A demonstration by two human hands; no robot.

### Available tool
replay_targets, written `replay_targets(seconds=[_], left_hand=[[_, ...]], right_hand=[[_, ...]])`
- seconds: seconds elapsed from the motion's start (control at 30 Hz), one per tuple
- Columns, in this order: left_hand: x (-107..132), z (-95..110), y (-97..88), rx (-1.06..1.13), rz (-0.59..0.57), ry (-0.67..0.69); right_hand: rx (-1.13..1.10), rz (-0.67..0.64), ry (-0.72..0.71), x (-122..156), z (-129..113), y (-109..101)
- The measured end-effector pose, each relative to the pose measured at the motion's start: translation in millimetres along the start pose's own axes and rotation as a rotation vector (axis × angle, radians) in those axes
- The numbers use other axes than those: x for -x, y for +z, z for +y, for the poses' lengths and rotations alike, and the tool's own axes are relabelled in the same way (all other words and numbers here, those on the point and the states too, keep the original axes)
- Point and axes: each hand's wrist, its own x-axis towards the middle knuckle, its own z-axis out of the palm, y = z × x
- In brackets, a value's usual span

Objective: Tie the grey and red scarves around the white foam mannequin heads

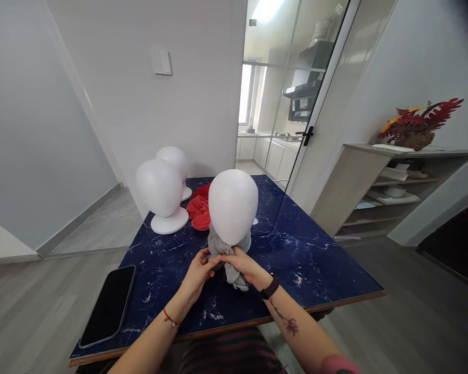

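Note:
A white foam mannequin head (234, 205) stands upright near the middle of the table. Around its neck is wrapped a thin grey scarf (237, 278), with a loose end hanging down in front. My left hand (198, 270) is closed on the scarf at the left of the neck, its fingers partly behind the cloth. My right hand (244, 264) pinches the scarf at the front, just under the chin of the head. The two hands meet at the gathered cloth. The far side of the scarf is hidden behind the foam head.
Two more white mannequin heads (159, 189) stand at the back left of the dark blue marbled table (296, 259). Crumpled red cloth (199, 210) lies beside them. A black phone (108, 306) rests at the front left corner. A shelf unit (398, 182) stands to the right.

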Motion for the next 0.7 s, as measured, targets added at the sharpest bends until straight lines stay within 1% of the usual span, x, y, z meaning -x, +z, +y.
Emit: replay_targets(seconds=[0.07, 0.13, 0.27, 0.33, 0.37, 0.47, 0.53, 0.6, 0.63, 0.7], left_hand=[[-2, -3, -3.3, -0.045, 0.027, -0.006], [-3, -5, -7.0, -0.096, 0.033, -0.022], [-1, 0, -19.2, -0.234, 0.035, -0.087], [1, 7, -29.4, -0.301, 0.039, -0.075], [2, 11, -35.0, -0.335, 0.047, -0.042], [7, 22, -50.5, -0.385, 0.121, 0.106], [12, 28, -57.4, -0.330, 0.169, 0.153], [17, 32, -62.6, -0.268, 0.183, 0.129], [18, 33, -65.2, -0.272, 0.179, 0.106], [16, 34, -71.8, -0.352, 0.154, 0.068]], right_hand=[[0.021, -0.010, -0.016, 3, -2, -2], [0.110, 0.012, -0.077, 5, -5, -4], [0.545, 0.104, -0.236, 8, -10, -14], [0.697, 0.107, -0.259, 10, -12, -19], [0.742, 0.104, -0.263, 11, -13, -22], [0.812, 0.118, -0.272, 11, -13, -27], [0.807, 0.123, -0.288, 12, -13, -28], [0.768, 0.144, -0.315, 15, -12, -29], [0.746, 0.163, -0.333, 16, -11, -29], [0.716, 0.219, -0.371, 19, -10, -30]])
